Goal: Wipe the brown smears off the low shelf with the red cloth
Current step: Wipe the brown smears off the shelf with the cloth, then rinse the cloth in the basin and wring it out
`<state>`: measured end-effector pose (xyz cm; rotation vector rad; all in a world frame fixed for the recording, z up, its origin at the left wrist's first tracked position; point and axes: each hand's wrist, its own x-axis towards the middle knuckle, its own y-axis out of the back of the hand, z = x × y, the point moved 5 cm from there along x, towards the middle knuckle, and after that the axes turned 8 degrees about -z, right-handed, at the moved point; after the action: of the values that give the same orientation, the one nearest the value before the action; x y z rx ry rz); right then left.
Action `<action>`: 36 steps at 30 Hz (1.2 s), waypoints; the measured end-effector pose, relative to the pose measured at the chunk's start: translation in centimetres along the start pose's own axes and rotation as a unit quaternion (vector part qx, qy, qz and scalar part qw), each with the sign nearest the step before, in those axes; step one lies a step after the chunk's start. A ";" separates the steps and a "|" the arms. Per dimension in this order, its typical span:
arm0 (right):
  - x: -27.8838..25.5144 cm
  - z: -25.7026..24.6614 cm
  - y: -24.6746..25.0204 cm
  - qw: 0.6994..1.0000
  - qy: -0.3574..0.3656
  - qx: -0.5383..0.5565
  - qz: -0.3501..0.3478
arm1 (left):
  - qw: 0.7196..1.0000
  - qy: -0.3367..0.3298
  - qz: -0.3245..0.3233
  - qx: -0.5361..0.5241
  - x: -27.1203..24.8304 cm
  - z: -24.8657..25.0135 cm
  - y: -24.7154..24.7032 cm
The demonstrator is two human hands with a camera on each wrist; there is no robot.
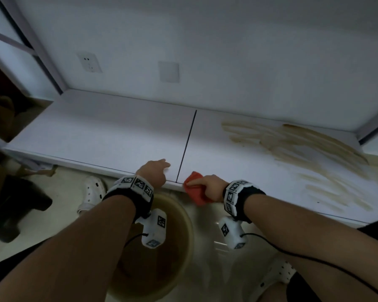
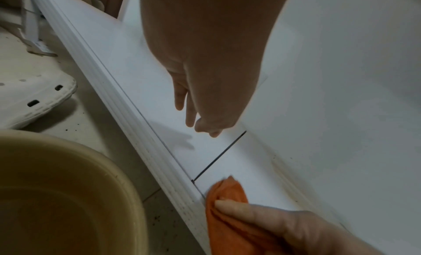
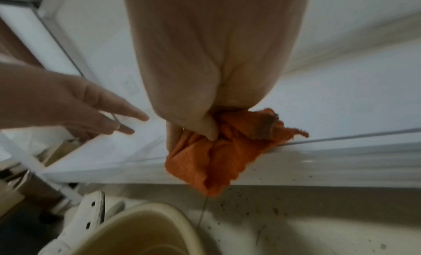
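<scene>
The low white shelf (image 1: 109, 131) runs across the head view, split by a dark seam (image 1: 187, 147). Brown smears (image 1: 297, 147) streak its right half, far right of both hands. My right hand (image 1: 210, 186) grips the bunched red cloth (image 1: 194, 188) at the shelf's front edge, just right of the seam; part of the cloth (image 3: 214, 160) hangs over the edge, and a dark stain shows on one fold. My left hand (image 1: 156, 172) rests on the shelf left of the seam with fingers (image 2: 190, 113) straight, holding nothing.
A tan basin (image 1: 162, 247) stands on the floor right below my hands. White clogs (image 1: 92, 192) sit on the floor on either side. A wall with a socket (image 1: 88, 62) backs the shelf. Dark objects (image 1: 15, 205) crowd the floor at left.
</scene>
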<state>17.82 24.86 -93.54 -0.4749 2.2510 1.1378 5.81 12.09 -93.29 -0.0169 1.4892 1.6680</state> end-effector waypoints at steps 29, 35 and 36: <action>-3.4 -10.9 -2.6 0.948 0.014 0.284 0.144 | 0.909 0.010 0.032 -0.416 -13.4 -8.2 -1.0; 3.0 -9.6 -7.3 0.973 -0.030 0.221 0.060 | 0.955 0.036 -0.005 -0.296 -10.4 -12.3 -5.6; 4.2 -9.4 -8.6 0.974 -0.038 0.219 0.042 | 0.956 0.043 -0.017 -0.288 -10.0 -13.2 -6.8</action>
<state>16.14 12.00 -96.89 -0.1563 2.3789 0.6505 9.24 -5.09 -97.07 -0.4347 1.0065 2.0378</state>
